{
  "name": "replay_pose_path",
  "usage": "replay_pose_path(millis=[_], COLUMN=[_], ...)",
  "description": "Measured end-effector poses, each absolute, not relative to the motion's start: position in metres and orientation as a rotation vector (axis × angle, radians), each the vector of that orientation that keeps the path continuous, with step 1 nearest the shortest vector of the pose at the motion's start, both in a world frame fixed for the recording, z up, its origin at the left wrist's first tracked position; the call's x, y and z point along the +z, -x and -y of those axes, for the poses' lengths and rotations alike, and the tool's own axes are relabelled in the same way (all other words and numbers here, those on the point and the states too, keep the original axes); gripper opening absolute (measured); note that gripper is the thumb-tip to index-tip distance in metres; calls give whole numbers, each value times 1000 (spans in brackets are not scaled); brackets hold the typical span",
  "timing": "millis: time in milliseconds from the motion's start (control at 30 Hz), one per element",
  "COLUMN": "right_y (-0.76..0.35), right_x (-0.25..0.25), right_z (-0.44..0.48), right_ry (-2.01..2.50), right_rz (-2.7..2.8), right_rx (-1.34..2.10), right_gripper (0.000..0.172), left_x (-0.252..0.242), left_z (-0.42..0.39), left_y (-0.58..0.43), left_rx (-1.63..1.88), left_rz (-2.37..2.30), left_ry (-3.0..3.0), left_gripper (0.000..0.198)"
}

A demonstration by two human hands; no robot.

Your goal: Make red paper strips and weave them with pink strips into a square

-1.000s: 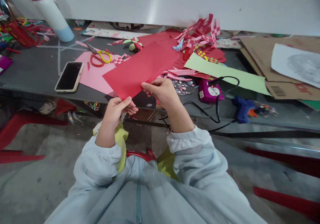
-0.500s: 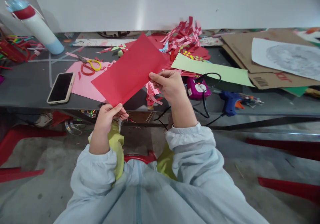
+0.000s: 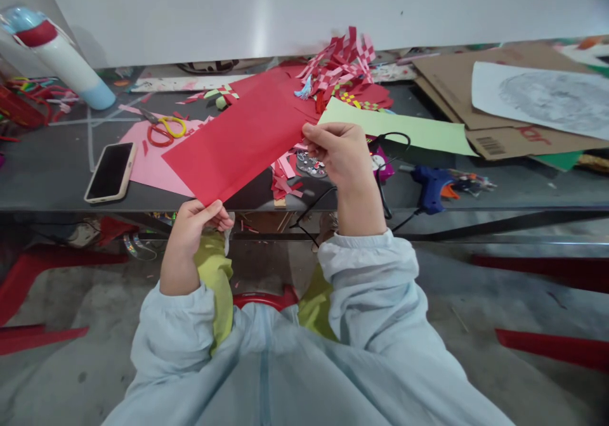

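A rectangular sheet of red paper (image 3: 242, 137) is stretched between my two hands, tilted above the table's front part. My left hand (image 3: 197, 223) pinches its lower corner between thumb and fingers. At the right edge, my right hand (image 3: 340, 150) grips the paper the same way, its other fingers curled under. Beneath the sheet lies pink paper (image 3: 159, 175), with scissors (image 3: 166, 130) with red and yellow handles on it. Behind the red sheet is a pile of woven red and pink paper strips (image 3: 340, 61). Light green paper (image 3: 404, 128) lies just beyond my right hand.
At the left are a phone (image 3: 110, 171) and a white-and-blue bottle (image 3: 71, 64). A blue glue gun (image 3: 431, 188) with a black cable lies on the right, near cardboard (image 3: 504, 141) and a pencil drawing (image 3: 542, 103). Red stool parts (image 3: 547, 274) show on the floor.
My right hand has moved right and slightly up, turning the red paper to a flatter slant. My left hand has shifted slightly left, and the view has moved a little.
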State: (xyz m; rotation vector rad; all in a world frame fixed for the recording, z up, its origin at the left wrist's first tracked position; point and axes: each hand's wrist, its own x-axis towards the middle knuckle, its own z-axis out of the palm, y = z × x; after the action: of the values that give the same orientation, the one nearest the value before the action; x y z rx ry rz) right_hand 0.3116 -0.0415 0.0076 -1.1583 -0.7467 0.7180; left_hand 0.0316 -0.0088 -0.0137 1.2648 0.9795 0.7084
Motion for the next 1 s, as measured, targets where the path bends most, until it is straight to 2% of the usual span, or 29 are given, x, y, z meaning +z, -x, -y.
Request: replay_pose_path(millis=[267, 567, 767, 1000], right_y=[-313, -313, -312, -310], right_x=[4, 0, 1, 1], right_z=[42, 38, 38, 39], right_ry=[1166, 1145, 1096, 1118], right_rz=[778, 795, 792, 789], right_rx=[679, 712, 765, 826], right_gripper=[19, 27, 17, 11], left_x=[-10, -19, -22, -22], left_z=[9, 7, 6, 8], left_y=[-33, -35, -36, -38], left_rx=[723, 822, 1010, 1162], left_rz=[-968, -1075, -1113, -1066], left_ry=[-1270, -1284, -1231, -1157], left_gripper=[31, 40, 46, 38])
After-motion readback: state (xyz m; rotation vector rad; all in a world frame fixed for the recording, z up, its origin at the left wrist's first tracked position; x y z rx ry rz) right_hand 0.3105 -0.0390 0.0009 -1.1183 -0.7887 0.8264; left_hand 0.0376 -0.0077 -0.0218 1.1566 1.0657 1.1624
